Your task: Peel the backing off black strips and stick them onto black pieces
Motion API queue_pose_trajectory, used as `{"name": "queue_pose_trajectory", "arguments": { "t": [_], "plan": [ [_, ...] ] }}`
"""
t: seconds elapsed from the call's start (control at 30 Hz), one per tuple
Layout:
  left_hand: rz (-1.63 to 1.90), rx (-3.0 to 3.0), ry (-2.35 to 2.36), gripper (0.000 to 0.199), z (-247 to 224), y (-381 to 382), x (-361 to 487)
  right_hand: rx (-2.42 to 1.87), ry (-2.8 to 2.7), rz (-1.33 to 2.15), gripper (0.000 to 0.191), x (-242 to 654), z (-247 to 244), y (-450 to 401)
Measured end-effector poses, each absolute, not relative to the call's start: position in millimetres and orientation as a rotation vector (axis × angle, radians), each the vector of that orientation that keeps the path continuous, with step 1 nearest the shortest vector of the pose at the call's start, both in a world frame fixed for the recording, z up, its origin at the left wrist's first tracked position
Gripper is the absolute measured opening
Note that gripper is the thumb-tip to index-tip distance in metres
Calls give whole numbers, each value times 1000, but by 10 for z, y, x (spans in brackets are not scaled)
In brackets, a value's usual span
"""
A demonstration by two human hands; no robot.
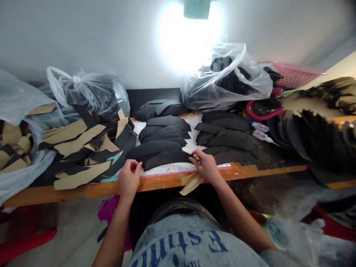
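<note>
A curved black sheet piece [167,159] lies at the near edge of the middle row, between my hands. My left hand [130,180] is closed at its left end, thumb and finger pinched at the edge. My right hand [206,165] is closed at the opposite end, with tan paper in its fingers. Below that palm a tan paper strip [191,184] hangs over the table edge. Behind, more black pieces [167,133] overlap in a row on a white sheet [195,139]. Another row of black pieces [229,137] lies to the right.
Tan and black scraps [80,139] are heaped at left, beside a clear bag [11,178]. Stuffed plastic bags [89,89] stand along the wall. Two small glue bottles [261,131], a magenta-handled tool [264,111] and a pink basket [297,76] are at right. The table has a wooden edge [91,191].
</note>
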State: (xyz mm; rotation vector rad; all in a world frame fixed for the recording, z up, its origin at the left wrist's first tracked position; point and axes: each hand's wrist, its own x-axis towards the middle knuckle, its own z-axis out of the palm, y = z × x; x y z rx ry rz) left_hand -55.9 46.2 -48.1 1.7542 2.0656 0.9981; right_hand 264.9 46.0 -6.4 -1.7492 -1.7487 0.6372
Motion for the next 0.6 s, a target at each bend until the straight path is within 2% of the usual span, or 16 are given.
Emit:
{"name": "queue_pose_trajectory", "arguments": {
  "t": [0.1, 0.2, 0.3, 0.37, 0.43, 0.6],
  "plan": [
    [1041, 1840, 2160, 22, -427, 431, -794, -1627, -1610, 803, 29, 3207, 106, 388],
    [1044, 2026, 2335, 30, -384, 408, -1261, -1794, -1476, 837, 44, 3968, 272, 278],
    [917, 2100, 2375, 39, -406, 384, -1762, -2313, -1434, 463, 41, 4431, 344, 179],
    [814, 2119, 2280, 40, -447, 367, -1992, -2545, -1390, 52, 45, 4396, 304, 153],
    [738, 2139, 2228, 40, -482, 357, -2117, -2534, -1440, -144, 51, 4126, 197, 167],
    [611, 2311, 2141, 51, -514, 387, -2214, -2408, -1904, 27, 56, 3353, -82, 255]
  ]
}}
